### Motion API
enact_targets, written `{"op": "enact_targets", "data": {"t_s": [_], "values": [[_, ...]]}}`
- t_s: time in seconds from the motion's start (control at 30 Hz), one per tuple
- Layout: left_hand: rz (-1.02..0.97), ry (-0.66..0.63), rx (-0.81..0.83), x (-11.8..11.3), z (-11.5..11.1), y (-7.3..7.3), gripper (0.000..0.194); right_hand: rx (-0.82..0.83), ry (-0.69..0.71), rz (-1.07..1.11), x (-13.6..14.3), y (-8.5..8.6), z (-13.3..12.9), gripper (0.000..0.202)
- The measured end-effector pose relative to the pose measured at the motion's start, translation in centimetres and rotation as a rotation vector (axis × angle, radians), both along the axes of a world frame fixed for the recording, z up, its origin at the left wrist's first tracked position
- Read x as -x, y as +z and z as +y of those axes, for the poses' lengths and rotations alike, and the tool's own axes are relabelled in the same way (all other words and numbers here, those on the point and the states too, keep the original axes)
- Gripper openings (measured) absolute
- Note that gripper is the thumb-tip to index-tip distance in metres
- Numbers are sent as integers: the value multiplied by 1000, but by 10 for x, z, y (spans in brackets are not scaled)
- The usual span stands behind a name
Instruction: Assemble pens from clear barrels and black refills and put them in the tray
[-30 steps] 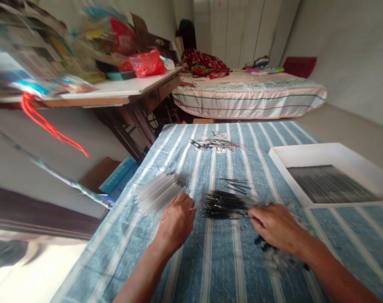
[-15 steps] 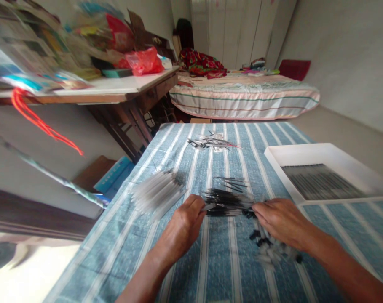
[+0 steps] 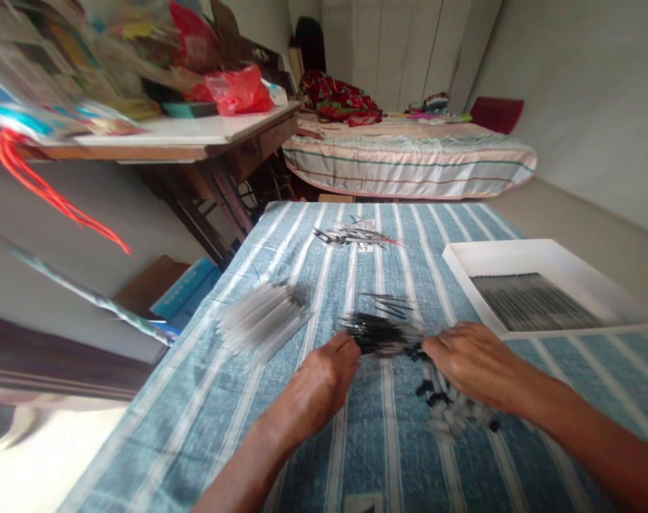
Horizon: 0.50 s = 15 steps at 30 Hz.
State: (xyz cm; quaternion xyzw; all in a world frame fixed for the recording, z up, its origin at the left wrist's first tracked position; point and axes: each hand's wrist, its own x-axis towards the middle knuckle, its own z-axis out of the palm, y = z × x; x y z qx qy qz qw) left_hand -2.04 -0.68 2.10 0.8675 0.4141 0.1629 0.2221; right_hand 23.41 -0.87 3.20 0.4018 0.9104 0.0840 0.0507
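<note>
My left hand (image 3: 331, 367) is closed at the near left end of a pile of thin black sticks (image 3: 377, 331); what its fingers pinch is too small to make out. At the pile's right end, my right hand (image 3: 457, 356) is also closed, its fingertips beside small black pieces (image 3: 424, 389). Whatever it grips is hidden. Small whitish pieces (image 3: 452, 417) lie below that hand. To the left rests a bundle of translucent whitish tubes (image 3: 264, 320).
A white tray (image 3: 521, 249) holding a row of dark-tipped sticks stands at the right on the striped cloth (image 3: 195, 399). Thin loose items (image 3: 356, 235) lie at the far end. Beyond are a cluttered desk (image 3: 179, 142) and a bed (image 3: 409, 160).
My left hand has moved slightly right, against the black sticks, and the light piece at its fingertips no longer shows. The view has shifted a little.
</note>
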Motion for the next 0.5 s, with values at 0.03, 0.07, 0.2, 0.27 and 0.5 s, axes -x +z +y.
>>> {"op": "enact_targets", "data": {"t_s": [0.03,0.07,0.2,0.27,0.5], "values": [[-21,-12,18,-3,-1,0,14,-4,16,2,1,3,0,17],[-49,-23,34,-6,-2,-1,13,-8,32,4,3,6,0,17],[-179,-11,79,-23,-5,-6,10,-26,111,36,17,20,-3,17],[-258,42,99,-30,-5,-11,7,-39,154,95,21,26,-5,15],[-748,287,379,-39,-3,-34,9,17,-58,300,-1,8,-4,20]]}}
